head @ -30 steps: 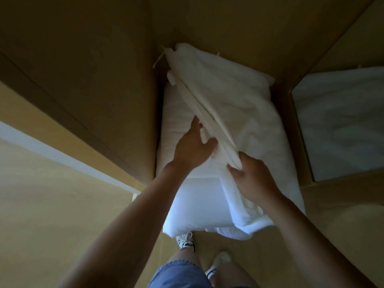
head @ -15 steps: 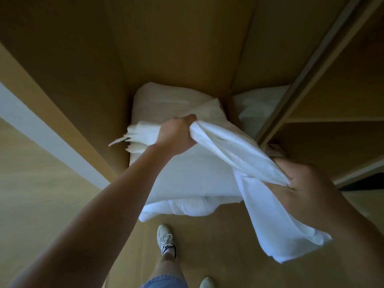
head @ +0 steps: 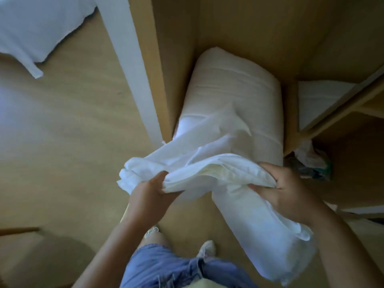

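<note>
White sheet (head: 207, 167), bunched just in front of the pillow (head: 234, 86): I had left hand (head: 148, 191) and right hand (head: 291, 189) gripping opposite ends, apparently to lift it clear.

Both bare forearms reach forward from the near edge. The left hand (head: 148, 190) and right hand (head: 285, 183) each grip the cloth (head: 207, 169), fingers (head: 270, 166) apparently curled.
</note>
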A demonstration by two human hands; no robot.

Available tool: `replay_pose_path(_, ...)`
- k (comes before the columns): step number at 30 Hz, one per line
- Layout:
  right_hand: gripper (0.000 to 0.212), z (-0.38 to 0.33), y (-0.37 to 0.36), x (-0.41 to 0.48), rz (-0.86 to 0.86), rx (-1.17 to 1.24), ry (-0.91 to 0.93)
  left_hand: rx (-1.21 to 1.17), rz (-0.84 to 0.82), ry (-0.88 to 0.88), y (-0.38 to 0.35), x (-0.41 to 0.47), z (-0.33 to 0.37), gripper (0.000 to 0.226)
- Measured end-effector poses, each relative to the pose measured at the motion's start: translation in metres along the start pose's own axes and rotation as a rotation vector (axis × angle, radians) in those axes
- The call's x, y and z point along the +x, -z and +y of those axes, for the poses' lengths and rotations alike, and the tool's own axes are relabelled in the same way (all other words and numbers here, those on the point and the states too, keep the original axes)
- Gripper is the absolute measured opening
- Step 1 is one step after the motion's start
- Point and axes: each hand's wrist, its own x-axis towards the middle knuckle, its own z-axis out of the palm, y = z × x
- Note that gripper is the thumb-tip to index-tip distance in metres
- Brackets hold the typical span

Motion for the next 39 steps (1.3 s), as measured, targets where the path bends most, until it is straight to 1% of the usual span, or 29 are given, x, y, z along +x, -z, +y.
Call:
replay_pose_path(3,0.031,-0.020,-0.047,0.038,-0.170,-0.098,0.019,-0.049,0.082,0.118,0.039,-0.021,-0.052,0.033)
replay_pose_path(7,0.025,-0.053,-0.124,0.094,-0.404,-0.246,0.094,0.050,0.108,0.303,0.087,-0.042,-0.128,0.023)
replay_pose_path(10,0.023,-0.085,-0.182,0.138,-0.594,-0.315,0.112,0.088,0.154,0.396,0.121,-0.042,-0.188,0.025)
replay_pose_path(12,0.022,-0.108,-0.219,0.167,-0.671,-0.396,0.134,0.122,0.165,0.458,0.144,-0.032,-0.222,0.028)
replay_pose_path(13,0.026,-0.120,-0.236,0.181,-0.695,-0.436,0.155,0.142,0.170,0.484,0.157,-0.025,-0.238,0.028)
replay_pose_path(16,0.040,-0.147,-0.282,0.222,-0.748,-0.508,0.211,0.227,0.216,0.539,0.199,-0.002,-0.277,0.029)
replay_pose_path(19,0.039,-0.157,-0.322,0.266,-0.764,-0.567,0.233,0.323,0.235,0.567,0.232,0.019,-0.305,0.035)
replay_pose_path(23,0.034,-0.162,-0.363,0.341,-0.772,-0.708,0.317,0.365,0.101,0.645,0.241,0.047,-0.331,0.043)
replay_pose_path(27,0.029,-0.173,-0.399,0.425,-0.850,-0.700,0.338,0.450,-0.032,0.693,0.242,0.089,-0.355,0.046)
replay_pose_path(30,0.024,-0.196,-0.414,0.500,-0.948,-0.647,0.299,0.459,-0.043,0.752,0.262,0.147,-0.368,0.044)
replay_pose_path(33,0.022,-0.228,-0.416,0.580,-1.009,-0.623,0.267,0.424,0.007,0.806,0.297,0.218,-0.369,0.044)
replay_pose_path(35,0.019,-0.250,-0.415,0.636,-0.981,-0.627,0.276,0.412,0.076,0.808,0.322,0.270,-0.372,0.041)
replay_pose_path(39,0.023,-0.289,-0.406,0.732,-0.906,-0.549,0.269,0.394,0.178,0.776,0.367,0.367,-0.379,0.038)
